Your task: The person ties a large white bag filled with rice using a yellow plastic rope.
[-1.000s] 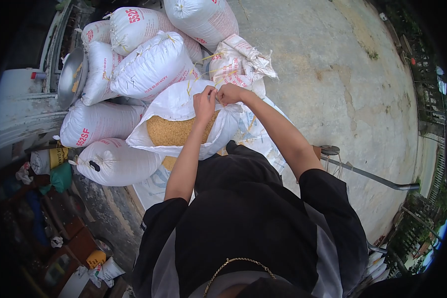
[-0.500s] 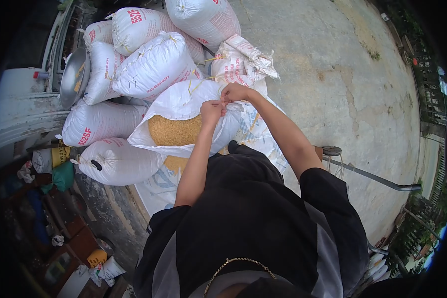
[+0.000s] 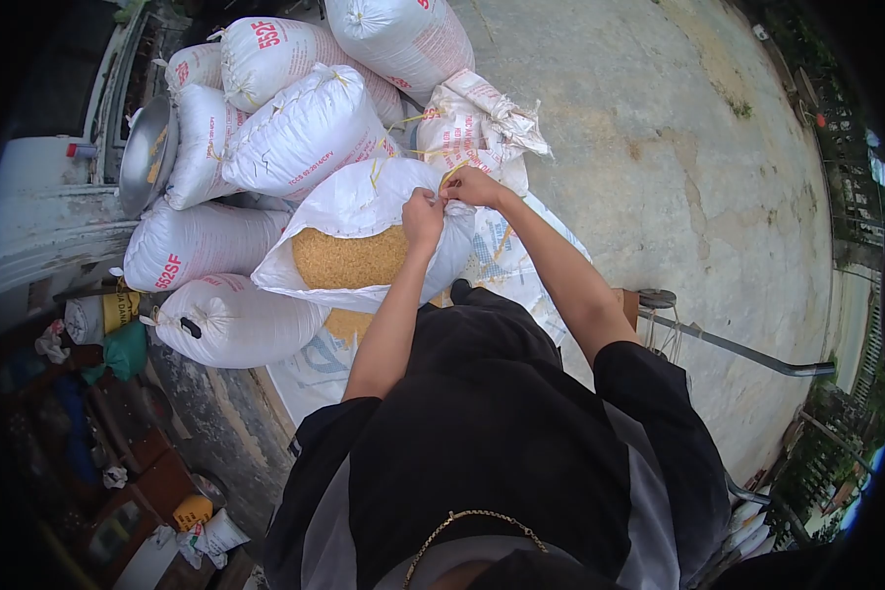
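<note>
A white woven sack (image 3: 359, 189) lies in front of me with its mouth wide, and yellow grain (image 3: 349, 258) shows inside. At the sack's right end my left hand (image 3: 423, 218) is closed, gripping the gathered sack edge. Right beside it my right hand (image 3: 474, 187) is closed in a pinch on a thin yellow tie string (image 3: 450, 175), fingertips nearly touching the left hand. The exact hold of the fingertips is too small to make out. More yellow strings lie over the sack's upper side.
Several full, tied white sacks (image 3: 305, 133) are piled beyond and to the left. A crumpled printed sack (image 3: 477, 123) sits at the far right of the pile. A metal basin (image 3: 149, 152) leans at the left. Spilled grain (image 3: 347, 323) lies on the plastic sheet (image 3: 310, 369) below.
Both hands have shifted slightly at the sack's edge. A yellow string now shows above the right hand's fingers, where it was not visible before.
</note>
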A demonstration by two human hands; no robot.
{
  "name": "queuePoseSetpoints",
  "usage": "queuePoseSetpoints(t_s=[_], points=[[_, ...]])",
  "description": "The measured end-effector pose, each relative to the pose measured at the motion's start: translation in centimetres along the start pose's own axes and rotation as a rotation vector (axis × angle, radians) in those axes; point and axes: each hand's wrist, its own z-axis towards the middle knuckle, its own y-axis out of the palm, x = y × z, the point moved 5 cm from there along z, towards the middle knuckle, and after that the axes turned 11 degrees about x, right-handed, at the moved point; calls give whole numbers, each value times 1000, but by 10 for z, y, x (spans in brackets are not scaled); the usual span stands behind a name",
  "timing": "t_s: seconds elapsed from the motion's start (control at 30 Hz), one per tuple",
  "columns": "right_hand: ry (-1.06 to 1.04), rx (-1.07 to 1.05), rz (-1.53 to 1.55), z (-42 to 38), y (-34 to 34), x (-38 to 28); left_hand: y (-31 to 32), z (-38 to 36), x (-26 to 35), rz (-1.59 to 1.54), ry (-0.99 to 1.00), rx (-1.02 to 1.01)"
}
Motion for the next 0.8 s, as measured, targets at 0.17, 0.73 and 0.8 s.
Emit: queuePoseSetpoints(t_s=[0.17, 0.73, 0.8], points=[[7, 131, 134, -7, 9, 9, 6, -9, 20, 215, 324, 61], [224, 165, 465, -20, 13, 9, 5, 26, -18, -290, -114, -640], [183, 188, 453, -15, 14, 13, 8, 26, -28, -321, -154, -623]])
